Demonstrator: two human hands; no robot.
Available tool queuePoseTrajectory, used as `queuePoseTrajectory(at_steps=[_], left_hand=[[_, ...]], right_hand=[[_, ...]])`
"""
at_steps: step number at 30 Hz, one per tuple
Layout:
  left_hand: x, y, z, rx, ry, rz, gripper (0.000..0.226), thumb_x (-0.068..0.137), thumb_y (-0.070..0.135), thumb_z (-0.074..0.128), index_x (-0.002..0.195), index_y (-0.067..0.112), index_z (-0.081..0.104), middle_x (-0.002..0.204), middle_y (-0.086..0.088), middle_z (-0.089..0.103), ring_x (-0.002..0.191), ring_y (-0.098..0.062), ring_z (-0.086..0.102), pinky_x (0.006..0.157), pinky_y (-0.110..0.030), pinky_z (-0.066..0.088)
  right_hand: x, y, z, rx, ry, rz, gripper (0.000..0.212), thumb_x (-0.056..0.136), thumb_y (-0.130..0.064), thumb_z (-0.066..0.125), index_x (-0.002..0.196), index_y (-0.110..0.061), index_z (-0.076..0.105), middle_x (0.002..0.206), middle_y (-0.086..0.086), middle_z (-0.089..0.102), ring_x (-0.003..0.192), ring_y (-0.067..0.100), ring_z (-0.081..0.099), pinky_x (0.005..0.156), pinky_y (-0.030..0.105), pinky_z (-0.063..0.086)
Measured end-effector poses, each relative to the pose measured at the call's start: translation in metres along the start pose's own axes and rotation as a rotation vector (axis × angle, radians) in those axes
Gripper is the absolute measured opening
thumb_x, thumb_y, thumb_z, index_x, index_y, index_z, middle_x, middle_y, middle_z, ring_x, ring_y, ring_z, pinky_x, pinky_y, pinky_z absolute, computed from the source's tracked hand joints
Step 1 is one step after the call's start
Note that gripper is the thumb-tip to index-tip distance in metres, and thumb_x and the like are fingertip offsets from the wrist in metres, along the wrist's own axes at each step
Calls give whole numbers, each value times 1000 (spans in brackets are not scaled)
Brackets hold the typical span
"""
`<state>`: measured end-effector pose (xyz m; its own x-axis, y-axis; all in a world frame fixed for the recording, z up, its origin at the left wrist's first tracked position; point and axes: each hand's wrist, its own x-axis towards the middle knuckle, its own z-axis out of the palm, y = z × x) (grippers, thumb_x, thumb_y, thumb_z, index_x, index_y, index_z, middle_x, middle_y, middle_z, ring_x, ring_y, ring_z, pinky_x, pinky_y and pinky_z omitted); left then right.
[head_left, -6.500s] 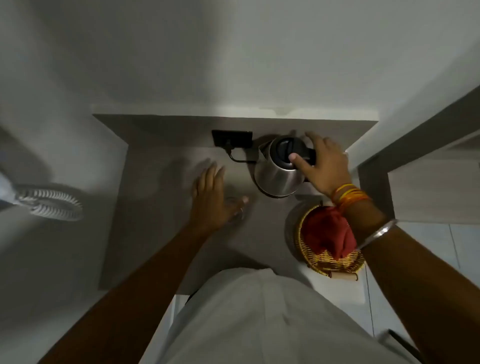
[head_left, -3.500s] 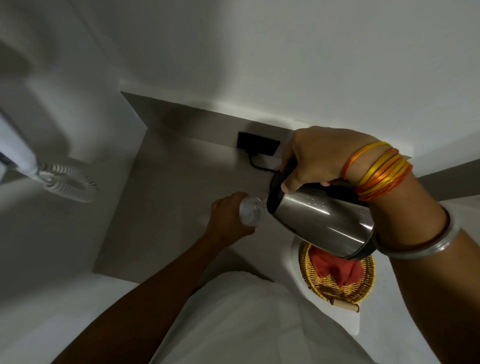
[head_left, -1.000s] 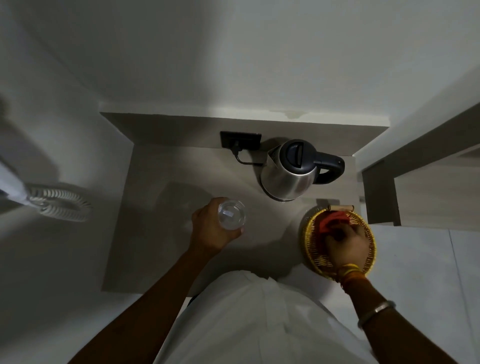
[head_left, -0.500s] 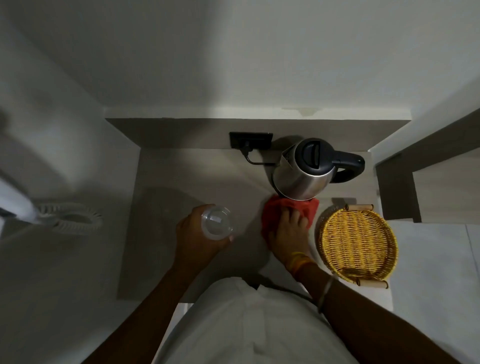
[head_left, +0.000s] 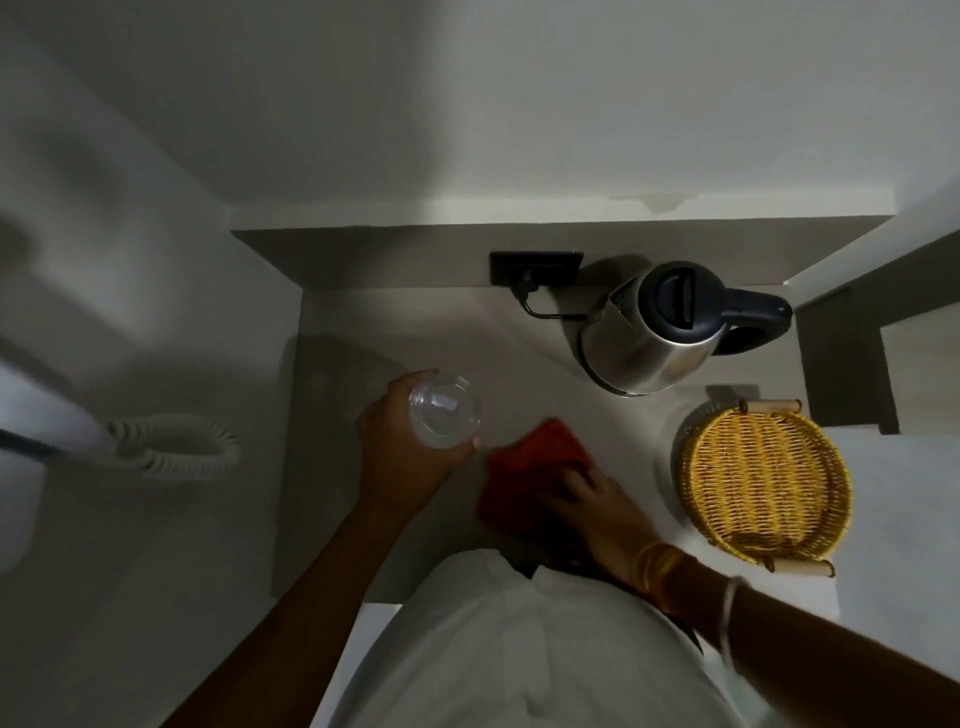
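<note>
My right hand (head_left: 597, 506) presses flat on red cloth (head_left: 530, 470), counter (head_left: 519, 358) | cloth beside glass (head_left: 444, 413), crumpled | my left hand (head_left: 402, 457) grips glass

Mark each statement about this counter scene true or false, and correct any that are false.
1. The left hand holds a clear glass. True.
2. The red cloth lies inside the wicker basket. False: it lies on the counter, left of the basket.
3. The kettle stands upright on the counter. True.
4. The right hand grips the kettle's handle. False: it rests on the red cloth, apart from the kettle.
5. The glass stands inside the basket. False: it is held over the counter, left of the cloth.
</note>
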<state>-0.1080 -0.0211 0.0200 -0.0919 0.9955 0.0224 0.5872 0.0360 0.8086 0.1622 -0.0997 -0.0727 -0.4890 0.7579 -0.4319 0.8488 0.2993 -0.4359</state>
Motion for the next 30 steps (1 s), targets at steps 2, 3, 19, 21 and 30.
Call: queuePoseTrajectory(at_steps=[2,3,19,21,30], left_hand=[[-5,-2,1,-2,-11,12,82,53,51,92,126,32,59,115,42,57,102,13,62,87,-32,60],[-7,-3,1,-6,-11,23,81,53,49,93,126,31,60,115,40,59,103,11,64,87,-31,60],[-1,7,-8,-42,-7,32,83,55,37,98,125,49,55,119,40,60,107,6,65,90,-23,57],[-3,7,-6,-58,-8,16,82,55,36,98,125,45,58,119,35,64,107,0,68,91,-32,59],[-8,20,7,-74,-35,37,81,59,42,96,130,34,58,123,14,68,112,-5,67,94,-34,60]], right_hand=[[8,25,-14,-39,104,159,72,81,-47,67,149,-35,47,140,14,51,121,48,53,91,57,55],[26,29,-28,-66,128,241,79,81,-48,68,154,-32,42,142,15,48,122,49,50,94,57,53],[0,24,-15,-302,-50,-34,73,81,-49,66,151,-40,46,137,7,51,121,37,53,93,48,53],[32,21,-36,-279,-1,149,78,87,-54,61,158,-35,35,143,11,46,124,38,48,99,48,47],[102,-69,-28,-218,-20,-55,65,98,-52,52,159,-37,34,161,5,35,136,38,40,112,53,37]])
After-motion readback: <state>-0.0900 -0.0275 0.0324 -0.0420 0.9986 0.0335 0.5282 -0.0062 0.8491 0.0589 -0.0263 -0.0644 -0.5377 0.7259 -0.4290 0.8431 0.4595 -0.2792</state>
